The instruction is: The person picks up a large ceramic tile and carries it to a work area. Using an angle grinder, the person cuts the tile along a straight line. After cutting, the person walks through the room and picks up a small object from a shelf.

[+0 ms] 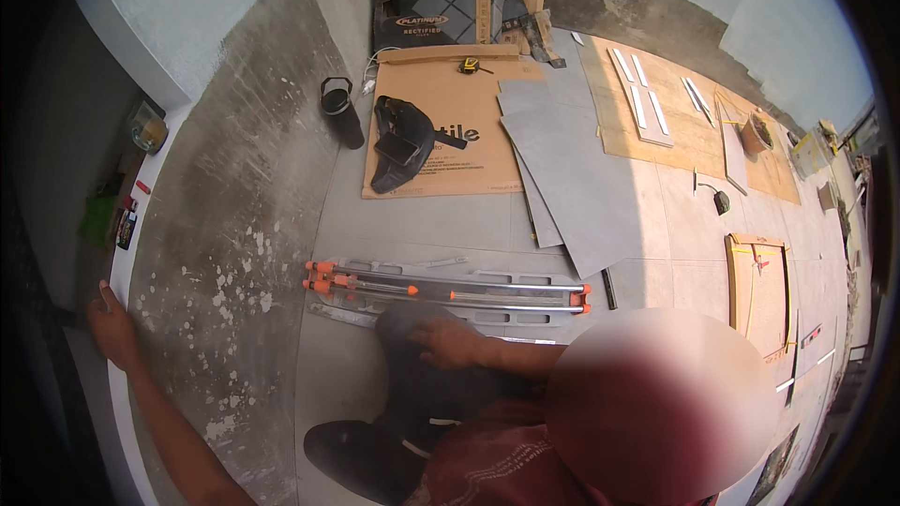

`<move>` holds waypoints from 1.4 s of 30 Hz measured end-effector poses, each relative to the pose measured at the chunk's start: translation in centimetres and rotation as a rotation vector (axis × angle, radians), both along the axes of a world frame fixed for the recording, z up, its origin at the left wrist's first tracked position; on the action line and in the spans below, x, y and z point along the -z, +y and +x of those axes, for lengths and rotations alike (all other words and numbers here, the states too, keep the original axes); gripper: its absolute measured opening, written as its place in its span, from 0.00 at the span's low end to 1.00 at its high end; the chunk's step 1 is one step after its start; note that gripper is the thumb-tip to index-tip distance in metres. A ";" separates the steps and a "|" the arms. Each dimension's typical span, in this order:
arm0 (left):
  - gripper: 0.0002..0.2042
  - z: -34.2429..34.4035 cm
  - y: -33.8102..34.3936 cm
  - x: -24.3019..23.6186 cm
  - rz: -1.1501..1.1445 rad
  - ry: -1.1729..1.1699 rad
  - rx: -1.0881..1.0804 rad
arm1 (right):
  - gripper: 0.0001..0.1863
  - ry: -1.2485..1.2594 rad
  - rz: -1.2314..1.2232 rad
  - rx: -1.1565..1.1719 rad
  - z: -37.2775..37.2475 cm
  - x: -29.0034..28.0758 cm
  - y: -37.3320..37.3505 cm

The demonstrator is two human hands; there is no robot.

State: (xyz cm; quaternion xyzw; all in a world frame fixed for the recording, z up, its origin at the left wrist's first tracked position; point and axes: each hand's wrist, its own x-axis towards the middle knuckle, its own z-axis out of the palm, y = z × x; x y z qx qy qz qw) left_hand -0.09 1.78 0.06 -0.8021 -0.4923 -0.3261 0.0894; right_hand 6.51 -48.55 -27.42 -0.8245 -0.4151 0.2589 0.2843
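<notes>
left hand [114,333] is resting on ledge [122,403], two fingers standing apart, others hiding | ledge is running lengthwise away, left of railed tool [525,306] | right hand isn't showing | small items [127,223] are crowding ledge, tool's upper left | co-worker's hand [448,344] is lying just below tool; bag [405,159], tiles [572,169] beyond

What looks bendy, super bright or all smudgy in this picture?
In the head view, the white ledge curves, likely from the fisheye lens; in that view too, the right floor looks sunlit, the orange-ended rods lie in shade, and a round blur covers part of another person.
</notes>
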 end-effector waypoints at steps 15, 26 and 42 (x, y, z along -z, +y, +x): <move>0.44 0.2 7.0 3.2 -0.243 0.161 0.171 | 0.37 0.022 0.219 0.423 -3.5 -0.1 -7.5; 0.43 2.3 3.6 3.2 -0.223 0.179 0.175 | 0.40 -0.132 0.218 0.761 -6.4 -2.7 -12.2; 0.41 0.0 6.3 1.9 -0.268 0.199 0.210 | 0.08 0.809 1.373 1.748 5.9 16.8 -33.1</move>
